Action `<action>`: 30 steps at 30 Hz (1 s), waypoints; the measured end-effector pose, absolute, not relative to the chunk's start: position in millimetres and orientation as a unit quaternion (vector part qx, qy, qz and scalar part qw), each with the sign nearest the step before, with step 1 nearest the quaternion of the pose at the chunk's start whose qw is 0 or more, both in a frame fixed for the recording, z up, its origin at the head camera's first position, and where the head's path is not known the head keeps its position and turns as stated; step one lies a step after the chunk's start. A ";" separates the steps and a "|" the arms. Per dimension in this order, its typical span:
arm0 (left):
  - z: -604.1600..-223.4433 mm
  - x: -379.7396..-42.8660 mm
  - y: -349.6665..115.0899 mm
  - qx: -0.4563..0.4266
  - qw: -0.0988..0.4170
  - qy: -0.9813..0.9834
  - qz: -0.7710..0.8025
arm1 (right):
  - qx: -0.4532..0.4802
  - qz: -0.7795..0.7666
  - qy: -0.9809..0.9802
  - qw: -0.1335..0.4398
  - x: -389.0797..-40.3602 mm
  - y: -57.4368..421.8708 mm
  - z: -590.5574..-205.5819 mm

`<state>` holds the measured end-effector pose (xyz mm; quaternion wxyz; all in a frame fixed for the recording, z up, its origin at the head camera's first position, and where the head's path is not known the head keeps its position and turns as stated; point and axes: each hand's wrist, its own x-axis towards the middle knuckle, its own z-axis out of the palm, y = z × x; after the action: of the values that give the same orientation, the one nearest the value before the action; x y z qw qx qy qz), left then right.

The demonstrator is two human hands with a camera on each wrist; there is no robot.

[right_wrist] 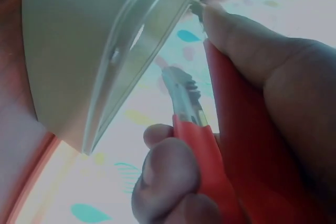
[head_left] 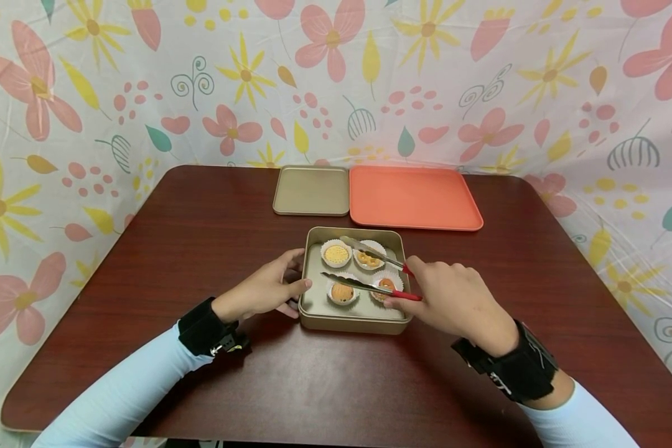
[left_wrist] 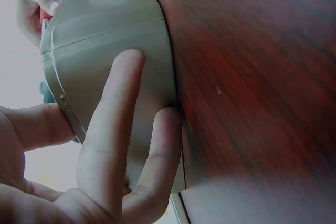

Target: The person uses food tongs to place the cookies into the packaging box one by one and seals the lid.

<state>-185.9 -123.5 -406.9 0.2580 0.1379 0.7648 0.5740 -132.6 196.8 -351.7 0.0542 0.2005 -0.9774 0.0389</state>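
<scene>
A square gold tin [head_left: 353, 324] stands on the table with small pastries in white paper cups inside. At its left side, my left hand [head_left: 271, 283] holds the wall, thumb over the rim and fingers against the outside. My right hand [head_left: 453, 298] grips red-handled metal tongs [head_left: 364, 287], whose two arms are spread above the pastries. The upper arm crosses the back right cup [head_left: 369, 262]; the lower one passes over the front cups, partly hiding a round brown pastry [head_left: 343, 293]. A yellow-topped pastry [head_left: 336, 254] lies between the arm tips, seemingly untouched.
Behind the tin, a flat gold lid or tray [head_left: 312, 190] lies beside a coral-orange tray [head_left: 416, 196], both at the far edge of the dark wooden table [head_left: 213, 224]. A floral cloth [head_left: 325, 81] hangs behind the table and along its sides.
</scene>
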 end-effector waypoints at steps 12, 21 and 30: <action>-408.4 -185.6 -123.8 0.139 0.257 0.763 0.577 | 0.171 0.043 -0.982 0.062 -140.1 189.2 -340.7; -408.1 -185.7 -124.5 0.142 0.258 0.760 0.579 | 0.153 0.051 -0.983 0.087 -150.9 187.5 -334.9; -407.4 -185.8 -124.6 0.140 0.258 0.762 0.577 | 0.119 0.079 -0.986 0.081 -165.7 187.2 -328.3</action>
<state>-185.8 -124.6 -407.4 0.2585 0.1400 0.7621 0.5769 -165.7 187.2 -328.3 0.0811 0.1189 -0.9865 0.0786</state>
